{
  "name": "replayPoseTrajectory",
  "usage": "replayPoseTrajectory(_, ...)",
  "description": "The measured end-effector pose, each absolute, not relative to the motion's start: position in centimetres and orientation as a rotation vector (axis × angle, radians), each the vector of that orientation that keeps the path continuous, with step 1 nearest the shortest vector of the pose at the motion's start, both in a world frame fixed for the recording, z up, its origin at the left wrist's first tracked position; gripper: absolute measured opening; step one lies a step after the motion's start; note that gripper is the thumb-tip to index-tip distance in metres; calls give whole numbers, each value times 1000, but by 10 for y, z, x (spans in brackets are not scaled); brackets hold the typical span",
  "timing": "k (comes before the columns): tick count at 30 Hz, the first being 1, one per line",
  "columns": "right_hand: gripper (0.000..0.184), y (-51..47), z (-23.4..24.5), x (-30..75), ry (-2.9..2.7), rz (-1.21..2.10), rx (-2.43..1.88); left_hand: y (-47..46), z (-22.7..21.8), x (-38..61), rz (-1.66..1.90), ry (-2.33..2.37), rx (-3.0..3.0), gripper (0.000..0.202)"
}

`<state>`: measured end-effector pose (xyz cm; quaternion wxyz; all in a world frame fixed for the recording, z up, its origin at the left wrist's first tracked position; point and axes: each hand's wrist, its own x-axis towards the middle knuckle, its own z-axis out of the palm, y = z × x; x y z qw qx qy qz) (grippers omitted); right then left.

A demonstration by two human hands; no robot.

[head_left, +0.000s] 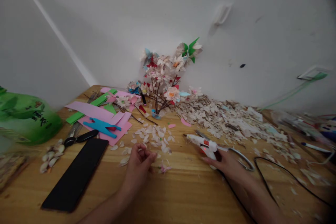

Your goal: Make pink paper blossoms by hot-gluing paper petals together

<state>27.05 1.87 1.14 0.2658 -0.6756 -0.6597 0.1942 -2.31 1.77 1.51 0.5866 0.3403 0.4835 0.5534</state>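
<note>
Right hand [223,160]: grip is closed round glue gun [203,143]. Left hand [140,162]: fingers curled, cannot tell if holding; flower [164,169] lies at its 3 o'clock.

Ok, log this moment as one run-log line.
left hand: fingers curled, contents unclear, near loose petals | right hand: touching glue gun | between hands: pink flower | behind: flower arrangement
</note>
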Motion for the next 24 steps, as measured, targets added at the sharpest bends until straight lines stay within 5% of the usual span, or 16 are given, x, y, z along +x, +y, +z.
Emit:
replayPoseTrajectory(9, 41, 5, 26, 217, -1414, 955, -1655, 15, 9, -22, 1350, 1202, 863, 39)
replayPoseTrajectory(13, 30, -2, 42, 189, -1532, 1150, -1536, 15, 7, -23, 1388, 1215, 895, 38)
replayPoseTrajectory(24, 23, -8, 44, 172, -1657, 1214, -1393, 17, 15, -24, 1431, 1240, 918, 37)
